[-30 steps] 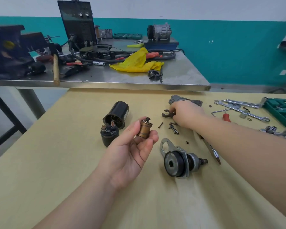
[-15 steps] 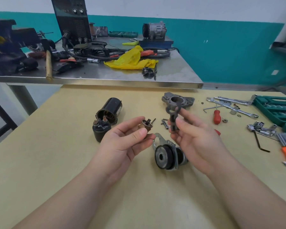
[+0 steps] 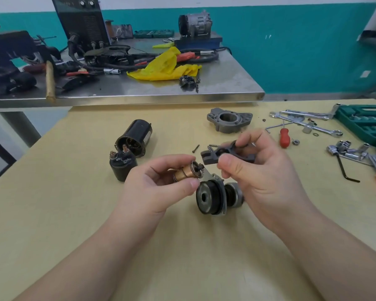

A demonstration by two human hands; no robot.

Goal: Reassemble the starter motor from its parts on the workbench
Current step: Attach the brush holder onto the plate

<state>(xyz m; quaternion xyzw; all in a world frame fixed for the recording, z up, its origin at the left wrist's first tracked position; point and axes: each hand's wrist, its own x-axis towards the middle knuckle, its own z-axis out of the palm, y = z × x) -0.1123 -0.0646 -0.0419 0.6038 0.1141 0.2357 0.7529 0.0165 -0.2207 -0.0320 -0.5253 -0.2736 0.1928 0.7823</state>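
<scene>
My left hand pinches a brass-coloured plunger between thumb and fingers, its tip pointing right. My right hand holds a dark shift fork lever just right of and above the plunger, a small gap between them. Under both hands the drive assembly with its metal bracket lies on the wooden workbench. The black solenoid stands to the left, with the black motor housing lying behind it. A grey nose housing rests further back.
Loose screws lie near the fork. A red screwdriver, wrenches, sockets, a hex key and a green tool case fill the right side. A cluttered steel table stands behind.
My right hand picked the fork lever up from the bench and brought it beside the plunger, turning it from upright to lying across. My left hand closed its fingers around the plunger.
</scene>
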